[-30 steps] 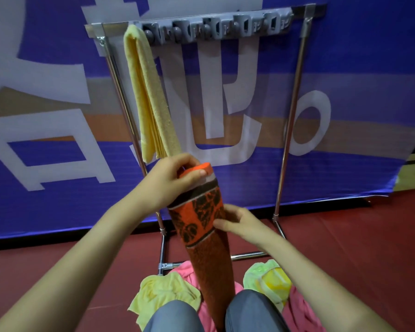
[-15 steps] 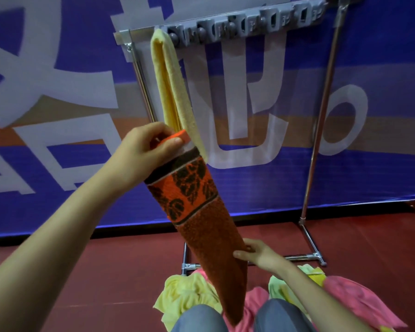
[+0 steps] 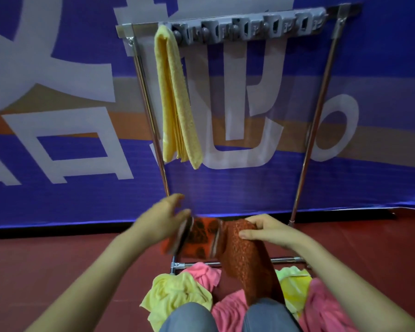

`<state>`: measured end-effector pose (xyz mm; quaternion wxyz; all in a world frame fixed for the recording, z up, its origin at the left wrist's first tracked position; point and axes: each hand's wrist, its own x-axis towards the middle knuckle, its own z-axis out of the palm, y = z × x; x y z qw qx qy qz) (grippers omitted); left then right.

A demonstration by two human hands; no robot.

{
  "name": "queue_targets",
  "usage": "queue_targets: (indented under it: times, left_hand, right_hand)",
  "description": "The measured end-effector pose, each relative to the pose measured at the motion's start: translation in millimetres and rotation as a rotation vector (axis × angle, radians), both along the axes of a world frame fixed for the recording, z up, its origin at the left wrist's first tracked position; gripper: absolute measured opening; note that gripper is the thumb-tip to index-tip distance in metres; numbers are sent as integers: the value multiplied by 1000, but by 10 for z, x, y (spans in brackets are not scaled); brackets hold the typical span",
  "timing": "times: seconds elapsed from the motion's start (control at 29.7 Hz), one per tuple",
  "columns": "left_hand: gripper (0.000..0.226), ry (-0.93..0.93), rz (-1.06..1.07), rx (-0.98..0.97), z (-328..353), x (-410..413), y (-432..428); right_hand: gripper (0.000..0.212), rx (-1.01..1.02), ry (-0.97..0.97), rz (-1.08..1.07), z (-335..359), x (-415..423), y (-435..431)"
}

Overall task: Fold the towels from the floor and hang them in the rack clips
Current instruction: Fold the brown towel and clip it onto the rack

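Observation:
I hold an orange towel [image 3: 243, 255] with dark leaf patterns low in front of the rack. My left hand [image 3: 161, 224], blurred by motion, grips its patterned end. My right hand [image 3: 266, 230] pinches the towel at a fold further along, and the rest hangs down onto my right knee. A folded yellow towel [image 3: 175, 99] hangs from the leftmost clip of the grey clip bar [image 3: 249, 27] on top of the metal rack [image 3: 318, 116]. The other clips hold nothing.
Loose towels lie on the red floor by my knees: a pale yellow one [image 3: 175, 293], pink ones [image 3: 203, 275] and a yellow-green one [image 3: 290, 279]. A blue banner [image 3: 58, 92] stands right behind the rack. The rack's base bar [image 3: 283, 260] runs across the floor.
My left hand brought the towel's patterned end down from beside the yellow towel to waist height. My right hand rose and took the towel at a fold. The view tilted slightly.

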<state>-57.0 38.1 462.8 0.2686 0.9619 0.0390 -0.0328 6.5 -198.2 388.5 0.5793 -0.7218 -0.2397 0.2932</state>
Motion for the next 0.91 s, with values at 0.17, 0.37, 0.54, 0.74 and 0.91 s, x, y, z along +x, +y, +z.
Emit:
queue_targets:
  times: [0.17,0.37,0.54,0.74,0.91]
  left_hand:
    - [38,104,-267,-432,-22,8,-523]
    - [41,63,-337,-766,136,5,-774]
    - [51,36,-364,-835,246,0,-841]
    - [20,23,-402,-839,423,3,-783]
    - [17,-64,-327,-1001,673,-25,-692]
  right_hand:
    - [14,-3,-43,141,492,-127,38]
    - [15,114,-14,135,885,-146,-99]
    - [39,184,22,164,965,-169,-167]
    - [59,177,61,124,910,-152,-168]
    - [67,140,108,113,723,-176,-216]
